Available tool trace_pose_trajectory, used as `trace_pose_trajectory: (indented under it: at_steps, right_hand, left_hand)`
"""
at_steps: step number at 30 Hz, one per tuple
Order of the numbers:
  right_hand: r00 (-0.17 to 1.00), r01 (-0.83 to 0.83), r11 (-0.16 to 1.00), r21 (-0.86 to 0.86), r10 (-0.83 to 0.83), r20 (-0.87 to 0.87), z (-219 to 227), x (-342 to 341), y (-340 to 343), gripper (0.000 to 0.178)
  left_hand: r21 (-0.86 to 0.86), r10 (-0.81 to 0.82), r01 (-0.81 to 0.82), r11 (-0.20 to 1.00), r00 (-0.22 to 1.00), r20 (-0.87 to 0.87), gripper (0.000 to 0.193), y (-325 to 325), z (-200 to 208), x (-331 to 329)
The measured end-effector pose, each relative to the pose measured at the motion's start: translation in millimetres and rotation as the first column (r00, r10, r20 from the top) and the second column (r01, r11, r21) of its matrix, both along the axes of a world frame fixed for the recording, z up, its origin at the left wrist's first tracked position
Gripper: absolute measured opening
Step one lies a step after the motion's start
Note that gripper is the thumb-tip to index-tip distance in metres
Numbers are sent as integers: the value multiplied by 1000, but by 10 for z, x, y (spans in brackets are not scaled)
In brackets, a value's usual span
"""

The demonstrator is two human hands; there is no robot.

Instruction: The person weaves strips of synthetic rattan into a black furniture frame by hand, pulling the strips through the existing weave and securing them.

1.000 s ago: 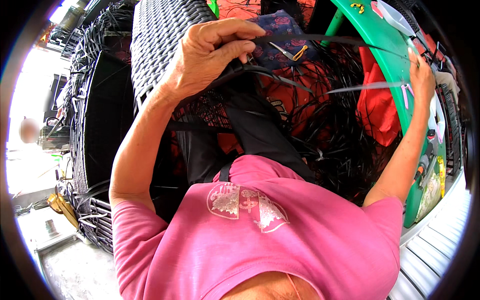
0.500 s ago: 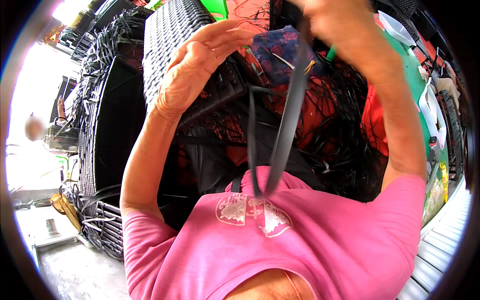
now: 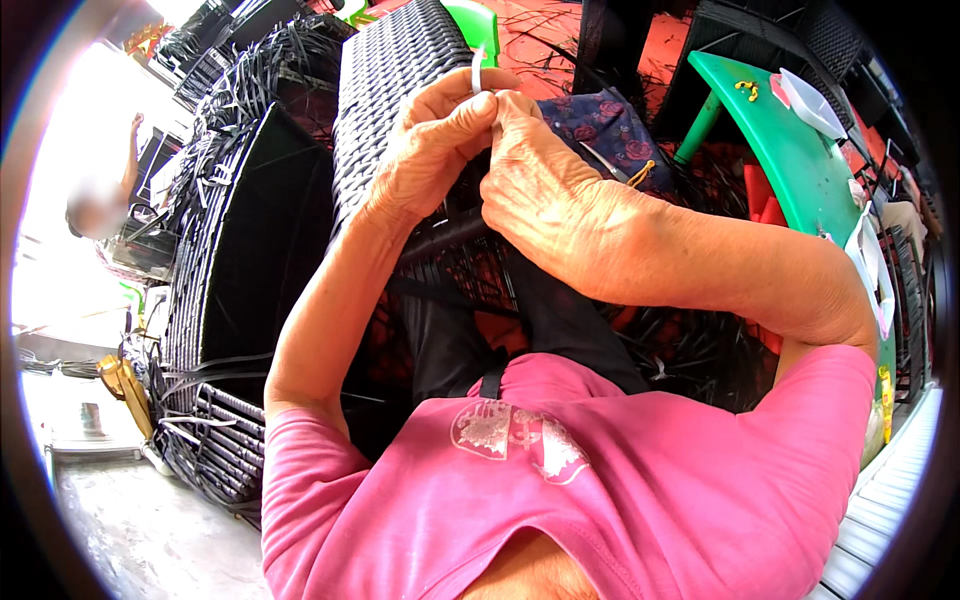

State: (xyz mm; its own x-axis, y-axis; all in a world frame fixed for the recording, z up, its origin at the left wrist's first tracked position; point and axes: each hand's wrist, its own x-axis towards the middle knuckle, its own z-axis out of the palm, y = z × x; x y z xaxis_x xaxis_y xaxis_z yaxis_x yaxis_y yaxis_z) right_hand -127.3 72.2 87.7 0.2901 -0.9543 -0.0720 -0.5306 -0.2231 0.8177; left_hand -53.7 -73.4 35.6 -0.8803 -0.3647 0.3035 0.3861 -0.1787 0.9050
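My two hands meet above the corner of a black woven wicker panel (image 3: 395, 85). My left hand (image 3: 430, 150) is closed, its thumb and fingers pinched around a narrow plastic strip (image 3: 477, 72), whose glossy end sticks up past the fingers. Pressed against it, the fingertips of my right hand (image 3: 560, 200) are also closed at the strip; the exact grip is hidden behind the knuckles. Dark blue cloth with red roses (image 3: 620, 125) lies just beyond my right hand. On this cloth rests a slim metal tool with a yellow part (image 3: 640, 174).
Left of me stands a large black woven frame (image 3: 250, 240) with loose strips along its top. A green table (image 3: 770, 150) at right holds a clear plastic tray (image 3: 810, 105). Cut black strips (image 3: 690, 350) litter the red floor. Another person (image 3: 100, 205) is at far left.
My right hand has swung down and left from the upper right to meet my left hand. The long dark strip that hung before my chest no longer shows there. My left fingers have closed.
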Motion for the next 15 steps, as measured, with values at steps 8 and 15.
trace_pose_trajectory:
  at_steps: [8,15]
  right_hand:
    - [979,-196,981,11,194,63,-124,-208,162,29]
    - [-426,-156,941,-299,209,880,0,-805,-50,23]
  left_hand:
    - [-7,93,-93,996,996,-14,23,-5,-2,-96]
    - [40,-218,227,973,963,-157,31,-29,-14,30]
